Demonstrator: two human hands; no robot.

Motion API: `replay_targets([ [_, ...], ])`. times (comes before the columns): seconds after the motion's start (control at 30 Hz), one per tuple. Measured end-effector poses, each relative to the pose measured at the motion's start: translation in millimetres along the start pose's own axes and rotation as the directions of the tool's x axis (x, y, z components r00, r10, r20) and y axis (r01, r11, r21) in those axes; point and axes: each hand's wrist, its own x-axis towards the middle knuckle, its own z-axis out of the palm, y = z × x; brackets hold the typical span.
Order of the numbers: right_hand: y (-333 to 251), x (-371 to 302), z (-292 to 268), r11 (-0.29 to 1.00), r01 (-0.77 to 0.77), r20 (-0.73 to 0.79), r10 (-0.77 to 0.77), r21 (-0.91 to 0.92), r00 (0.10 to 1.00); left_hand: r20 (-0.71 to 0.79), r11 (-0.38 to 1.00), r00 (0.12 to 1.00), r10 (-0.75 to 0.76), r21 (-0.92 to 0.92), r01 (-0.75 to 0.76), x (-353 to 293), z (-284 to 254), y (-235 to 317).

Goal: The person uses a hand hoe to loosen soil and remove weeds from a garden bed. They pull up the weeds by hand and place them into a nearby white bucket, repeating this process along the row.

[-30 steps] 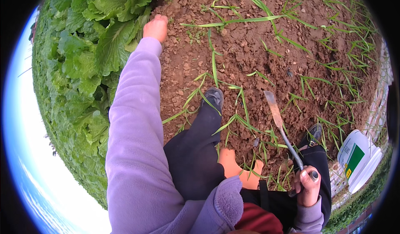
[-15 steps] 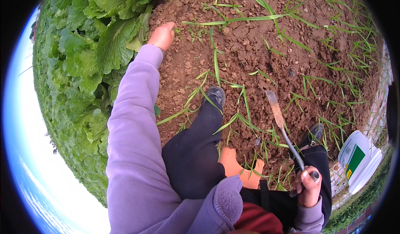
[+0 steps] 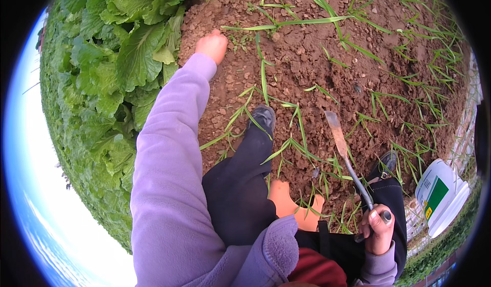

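My left hand (image 3: 211, 47), at the end of a purple sleeve, reaches far forward, low over the brown soil. Its fingers are curled down and mostly hidden, so what they pinch does not show. Small green weeds (image 3: 239, 40) grow just to its right, and a long green blade-leaved plant (image 3: 302, 23) stretches beyond them. Near my right knee, my right hand (image 3: 379, 229) is wrapped round the handle of a narrow hand trowel (image 3: 339, 139). The trowel's rusty flat blade points forward and left on a bent metal shank, above the loose soil.
Large leafy green vegetables (image 3: 138, 57) line the left side. Rows of thin green shoots (image 3: 394, 97) stand in the soil on the right. My dark shoes (image 3: 262, 119) rest among them. An orange piece (image 3: 284, 200) lies between my legs, and a white bucket (image 3: 441, 195) lies at the right.
My left hand has moved to the right, away from the leafy vegetables and up to the small weeds, its fingers now curled. My right hand and the trowel have stayed nearly still.
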Motion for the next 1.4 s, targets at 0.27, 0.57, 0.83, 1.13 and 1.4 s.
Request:
replay_targets([
  [0.27,0.7,-0.7,-1.7,1.0,-0.012,-0.017,0.013,0.018,1.0,-0.045,0.904,0.985,-0.166,-0.407,0.133,23.3,-6.7,-12.5],
  [0.57,2.6,-0.3,-5.8,0.999,-0.041,-0.014,0.041,0.011,0.999,0.042,0.993,0.999,-0.008,-0.118,0.013,47.1,8.5,31.3],
  [0.83,2.5,-0.3,-7.8,0.999,-0.041,-0.014,0.041,0.012,0.999,0.114,0.975,0.988,-0.102,-0.187,0.122,39.6,1.0,40.7],
  [1.13,3.1,-0.5,-6.1,0.999,-0.041,-0.035,0.042,0.013,0.999,0.104,0.963,0.972,-0.21,-0.151,0.224,48.9,-12.4,58.6],
  [1.4,0.3,0.9,-6.8,0.999,-0.041,-0.023,0.041,-0.002,0.999,0.245,0.967,0.942,-0.229,-0.055,0.249,72.1,-14.5,68.9],
])
